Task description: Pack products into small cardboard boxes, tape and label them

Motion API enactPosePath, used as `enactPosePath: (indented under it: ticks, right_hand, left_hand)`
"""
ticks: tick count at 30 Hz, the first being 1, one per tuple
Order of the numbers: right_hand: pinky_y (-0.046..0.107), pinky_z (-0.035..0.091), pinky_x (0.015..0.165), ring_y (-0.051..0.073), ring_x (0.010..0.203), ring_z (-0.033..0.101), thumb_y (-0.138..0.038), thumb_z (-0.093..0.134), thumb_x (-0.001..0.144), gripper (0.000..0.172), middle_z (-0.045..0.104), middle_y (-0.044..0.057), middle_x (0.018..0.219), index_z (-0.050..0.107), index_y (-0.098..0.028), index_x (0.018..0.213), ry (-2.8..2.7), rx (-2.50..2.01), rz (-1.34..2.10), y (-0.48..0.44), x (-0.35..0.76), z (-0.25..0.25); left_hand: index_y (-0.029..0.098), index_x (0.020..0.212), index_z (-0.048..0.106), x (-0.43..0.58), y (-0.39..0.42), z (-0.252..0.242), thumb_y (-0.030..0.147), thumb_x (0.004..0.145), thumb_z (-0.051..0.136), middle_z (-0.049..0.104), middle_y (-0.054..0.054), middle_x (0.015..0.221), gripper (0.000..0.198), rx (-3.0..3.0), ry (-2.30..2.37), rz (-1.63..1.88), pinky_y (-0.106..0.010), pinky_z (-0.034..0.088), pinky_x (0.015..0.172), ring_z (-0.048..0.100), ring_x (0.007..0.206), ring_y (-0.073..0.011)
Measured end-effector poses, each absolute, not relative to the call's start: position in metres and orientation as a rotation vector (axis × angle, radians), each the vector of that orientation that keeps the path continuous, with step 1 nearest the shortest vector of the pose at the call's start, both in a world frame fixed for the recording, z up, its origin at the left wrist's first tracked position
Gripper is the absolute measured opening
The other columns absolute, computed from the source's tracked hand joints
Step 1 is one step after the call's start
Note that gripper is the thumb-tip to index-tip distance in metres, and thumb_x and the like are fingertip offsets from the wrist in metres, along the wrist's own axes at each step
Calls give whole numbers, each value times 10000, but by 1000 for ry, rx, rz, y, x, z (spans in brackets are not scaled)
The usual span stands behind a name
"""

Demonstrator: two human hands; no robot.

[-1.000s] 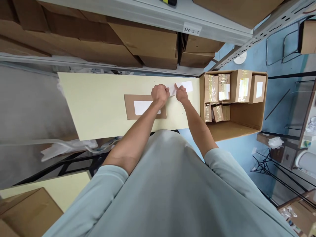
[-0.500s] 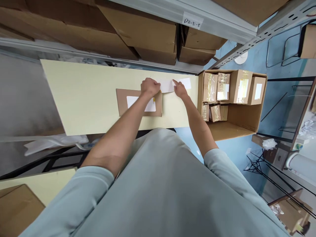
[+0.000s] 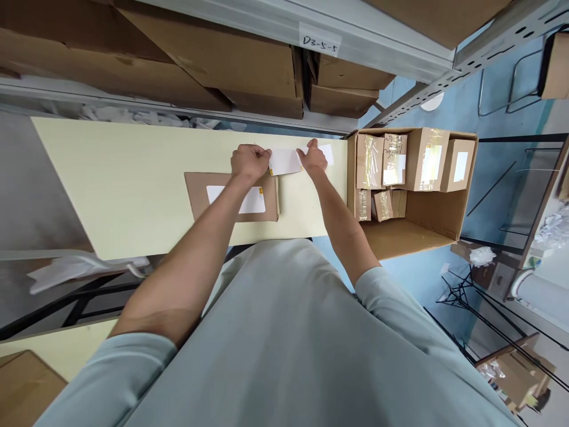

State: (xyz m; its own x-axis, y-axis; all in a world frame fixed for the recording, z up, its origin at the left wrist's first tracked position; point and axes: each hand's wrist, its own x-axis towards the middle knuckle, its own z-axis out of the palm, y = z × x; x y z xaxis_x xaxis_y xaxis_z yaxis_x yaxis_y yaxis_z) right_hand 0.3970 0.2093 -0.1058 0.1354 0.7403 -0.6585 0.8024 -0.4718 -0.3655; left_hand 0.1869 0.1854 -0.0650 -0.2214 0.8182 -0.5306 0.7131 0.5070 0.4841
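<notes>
A white label [image 3: 285, 162] with small yellow marks at its lower corners lies over the pale table, its left end pinched by my left hand [image 3: 250, 161]. Resting on the label's right part is my right hand [image 3: 314, 159], thumb and index finger apart. More white paper [image 3: 328, 154] shows just beyond that hand. Partly under my left forearm, a flat cardboard box [image 3: 199, 193] lies on the table. It bears a white label [image 3: 252, 201] with a yellow mark, half covered by the forearm.
An open carton [image 3: 438, 214] holding several taped boxes stands right of the table [image 3: 124, 178]. Along the far side runs a metal shelf [image 3: 267, 110] with large cardboard boxes [image 3: 253, 62]. Another box [image 3: 29, 385] sits at lower left.
The view has shifted, so table and box appear further left. My right hand's thumb and index finger have spread apart. My left hand still pinches the label.
</notes>
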Motion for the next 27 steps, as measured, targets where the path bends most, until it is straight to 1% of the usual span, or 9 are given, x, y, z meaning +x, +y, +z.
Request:
enactPosePath:
  ticks: [3,6,8,10,13,19,21,24,27]
  right_hand:
    - [754,639,1134,460,1329,773,-747,450,1187,659,773,173,1344,469,-256,1627,1590,2311,-1301,210,396,-109]
    - [722,660,1120,449,1348,769,-635,458,1211,590,776,183,1380,440,-232,1641,1510,2334,-1290,210,395,-109]
    - [683,671,1124,440,1385,756,-563,475,1212,571,764,200,1433,419,-206,1654,1460,2343,-1263,209,394,-108]
    - [683,671,1125,447,1408,745,-529,488,1209,564,755,214,1453,415,-191,1654,1445,2358,-1269,207,392,-107]
    - [723,655,1132,461,1406,745,-516,489,1205,556,764,218,1447,410,-193,1650,1443,2403,-1314,205,390,-107]
    - [724,629,1176,448,1410,755,-504,472,1205,568,764,223,1473,370,-189,1666,1393,2439,-1317,203,387,-107]
    - [743,623,1169,454,1407,757,-501,479,1205,554,766,221,1469,375,-202,1661,1386,2454,-1328,203,386,-107]
    - [729,623,1173,449,1399,758,-507,496,1206,544,765,227,1468,389,-207,1646,1377,2468,-1321,202,386,-108]
    - [738,625,1160,448,1383,758,-526,463,1218,531,765,222,1458,393,-220,1647,1401,2466,-1325,201,387,-113]
  left_hand:
    - [228,998,809,192,186,-55,444,1018,693,852,-92,1050,246,1238,1990,145,-414,595,1117,785,1137,-320]
    - [228,1016,815,194,188,-46,445,1030,687,861,-92,1083,252,1252,1990,133,-431,587,1134,785,1156,-326]
    - [218,1047,821,195,189,-41,445,1038,685,864,-96,1108,265,1259,1987,117,-431,586,1133,782,1159,-321]
    - [207,1069,825,195,190,-37,444,1046,681,863,-102,1126,279,1277,1976,100,-433,584,1137,779,1161,-318]
    - [215,1063,828,195,191,-32,437,1050,672,857,-100,1114,272,1311,1958,74,-448,580,1159,776,1163,-329]
    - [228,1031,819,203,186,-13,400,1050,672,840,-103,1099,228,1362,1932,13,-452,571,1180,759,1191,-345]
    - [229,1024,816,209,181,-6,429,1042,694,834,-104,1088,234,1362,1927,34,-460,570,1181,751,1191,-351]
    - [209,1033,813,218,174,2,510,1033,722,833,-123,1088,314,1345,1902,53,-481,550,1196,737,1198,-362]
    - [198,1062,816,223,168,1,502,1037,705,836,-153,1126,325,1322,1916,51,-487,529,1213,733,1235,-379]
